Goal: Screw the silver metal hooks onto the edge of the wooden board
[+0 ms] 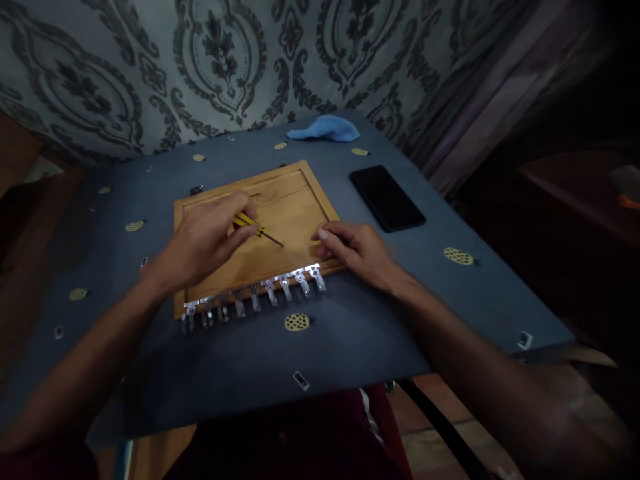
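Note:
A wooden board with a raised rim lies on a dark blue tablecloth. A metal strip with several hooks runs along its near edge. My left hand rests over the board's left part, fingers closed on a small yellow-handled screwdriver whose tip points right across the wood. My right hand lies on the board's right near corner, fingers curled and pressed against the rim, nothing seen in them.
A black phone lies face up to the right of the board. A blue cloth is bunched at the table's far edge, by a patterned wall. The table's right edge drops to a dark floor.

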Demonstrator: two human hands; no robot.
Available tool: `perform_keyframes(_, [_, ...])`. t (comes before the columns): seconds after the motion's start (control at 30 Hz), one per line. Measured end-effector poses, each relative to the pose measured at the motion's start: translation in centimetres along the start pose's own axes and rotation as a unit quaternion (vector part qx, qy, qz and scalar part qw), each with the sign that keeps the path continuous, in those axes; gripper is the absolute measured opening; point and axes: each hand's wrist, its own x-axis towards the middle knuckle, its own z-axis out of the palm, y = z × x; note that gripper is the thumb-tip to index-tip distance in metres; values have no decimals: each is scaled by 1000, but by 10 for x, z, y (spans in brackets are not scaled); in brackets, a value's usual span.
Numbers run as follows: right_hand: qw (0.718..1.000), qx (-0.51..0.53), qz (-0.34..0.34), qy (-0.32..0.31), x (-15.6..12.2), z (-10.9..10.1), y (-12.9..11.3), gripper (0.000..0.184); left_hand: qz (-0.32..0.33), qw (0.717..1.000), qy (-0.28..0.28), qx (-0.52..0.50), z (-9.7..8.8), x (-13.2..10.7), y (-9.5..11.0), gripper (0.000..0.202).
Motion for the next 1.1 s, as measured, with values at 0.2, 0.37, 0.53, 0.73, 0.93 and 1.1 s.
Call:
perform_keyframes(0.2, [1000, -22, 6, 10, 2, 2, 3, 46, -144, 988, 39, -51, 28, -34, -72, 29])
perform_keyframes(0.37, [998, -7, 26, 48, 2, -3, 6, 44, -138, 989, 36, -22, 42, -45, -88, 23])
perform_keyframes(0.53, [993, -8, 18, 119, 4, -13, 8, 39, -148, 981, 125, 20, 53, -46, -96, 14])
perform_keyframes(0.73, [939, -32, 21, 342, 7, -32, 17, 25, -167, 972, 165, -1, 56, -51, -103, 9])
perform_keyframes(0.93, [831, -304, 87, 457, 3, -87, 85, 38, -197, 961, 182, -71, 58, -52, -106, 14])
perform_keyframes(1.1, [807, -345, 244, 412, 0, -98, 105, 61, -196, 961, 173, -85, 57, -53, -106, 17])
